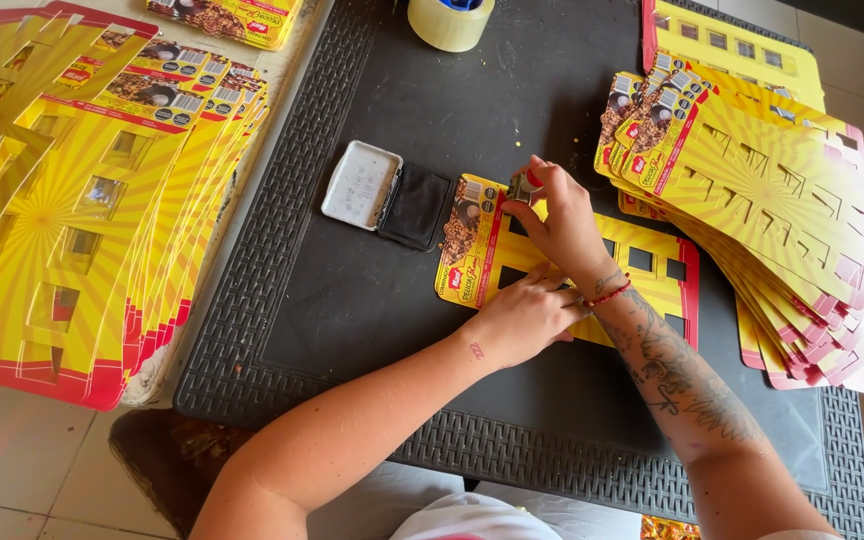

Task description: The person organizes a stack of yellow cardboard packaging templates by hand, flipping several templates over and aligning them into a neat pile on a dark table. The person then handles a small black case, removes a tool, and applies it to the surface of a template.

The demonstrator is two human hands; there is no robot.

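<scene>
At the middle of the black table (352, 300) lies a flat yellow die-cut card (652, 275) with a red edge and rows of rectangular cut-outs, its printed end pointing to nine o'clock. The right hand (557, 220) comes in from five o'clock and pinches a small stamp (524, 185) between thumb and fingertips — the grip is narrow and closed on it, pressed down on the card's printed end. The left hand (524, 318) reaches from seven o'clock and lies flat, palm down, on the card's near edge, holding nothing, fingers spread on the cardboard. A red cord bracelet (607, 295) sits on the right wrist, just above the left hand's fingers.

Just beside the card at nine o'clock sits an open ink pad (414, 205), its white lid (360, 184) folded out to the left. At three o'clock a fanned stack of the same yellow cards (802, 200) overlaps the card's far end. Another large stack (62, 200) lies well apart at nine o'clock, off the table's edge. A roll of clear tape (450, 20) stands at twelve o'clock — only partly in view.
</scene>
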